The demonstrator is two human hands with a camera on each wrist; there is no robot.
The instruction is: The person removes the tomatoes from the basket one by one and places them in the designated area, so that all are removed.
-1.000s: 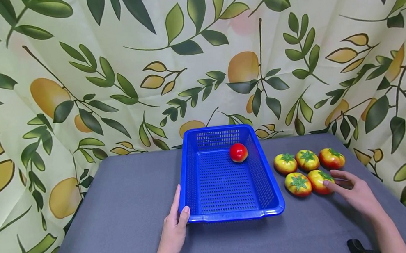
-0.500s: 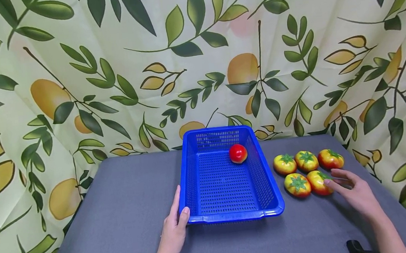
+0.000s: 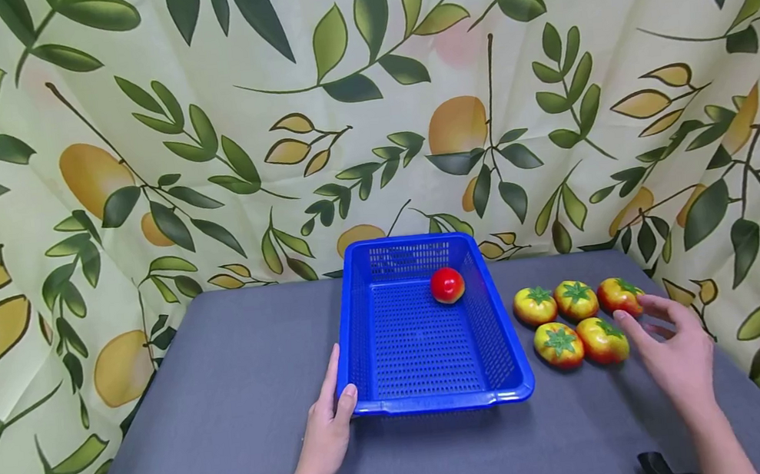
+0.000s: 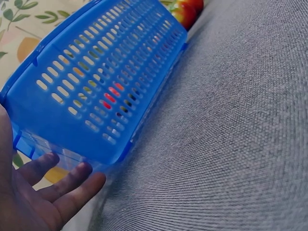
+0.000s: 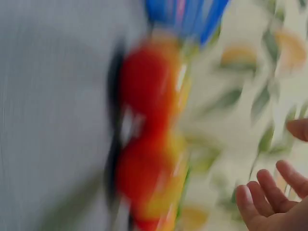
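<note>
My left hand (image 3: 327, 428) holds the near left corner of a blue plastic basket (image 3: 439, 402), thumb at the rim; in the left wrist view its fingers (image 4: 72, 190) lie along the outer wall. One round red fruit (image 3: 447, 285) sits inside near the far right. My right hand (image 3: 677, 352) is beside the back right tomato (image 3: 616, 297), thumb and fingers apart, fingertips right at it. Close in front lies another tomato (image 3: 603, 341), red and yellow with a green leafy top. The right wrist view is blurred; its fingers (image 5: 269, 192) are spread, holding nothing.
Three more tomatoes, at back left (image 3: 535, 306), back middle (image 3: 576, 300) and front left (image 3: 559, 345), lie right of the basket. A grey cloth covers the table (image 3: 248, 374). A leaf-patterned curtain (image 3: 367, 115) hangs behind. A black object (image 3: 658, 466) is by the right wrist.
My right hand has left the front right tomato and moved back and slightly right, up to the back right one. The left hand, basket and fruit look unchanged.
</note>
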